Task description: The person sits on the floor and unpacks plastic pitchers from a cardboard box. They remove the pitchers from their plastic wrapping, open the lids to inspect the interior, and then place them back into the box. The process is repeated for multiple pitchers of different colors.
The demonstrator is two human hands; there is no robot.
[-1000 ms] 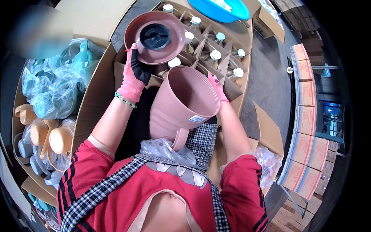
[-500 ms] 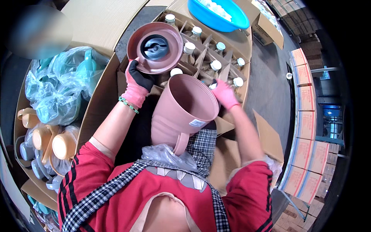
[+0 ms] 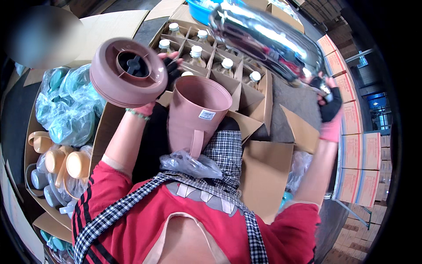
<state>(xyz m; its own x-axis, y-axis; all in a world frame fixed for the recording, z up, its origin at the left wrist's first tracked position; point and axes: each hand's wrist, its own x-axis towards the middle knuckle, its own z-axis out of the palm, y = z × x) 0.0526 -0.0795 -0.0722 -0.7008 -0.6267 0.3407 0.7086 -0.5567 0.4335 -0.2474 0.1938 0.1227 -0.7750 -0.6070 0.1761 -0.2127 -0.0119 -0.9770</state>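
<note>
My left hand (image 3: 173, 70), in a pink and black fingerless glove, holds a round pink flask base (image 3: 103, 81) with a dark knob at its centre. The part is tilted, and most of that palm is hidden behind it. Out to the right, my gloved right hand (image 3: 330, 105) grips the narrow end of a shiny silver vacuum flask liner (image 3: 268, 42), raised aslant above the carton and blurred by motion. Between my arms a pink jug body (image 3: 198, 94) rests on my lap, its mouth up and its handle toward me, with clear plastic (image 3: 189, 163) beneath.
Ahead stands a divided carton (image 3: 250, 94) of white-capped liners (image 3: 196, 55). A blue basin (image 3: 200, 11) sits beyond it. At left, another carton (image 3: 103, 127) holds bagged teal jugs (image 3: 70, 110) and peach ones (image 3: 77, 165). Stacked boxes (image 3: 351, 119) line the right side.
My right hand has drawn a silver liner up out of the carton and swung it right. My left hand has moved left with the pink base, tilting it.
</note>
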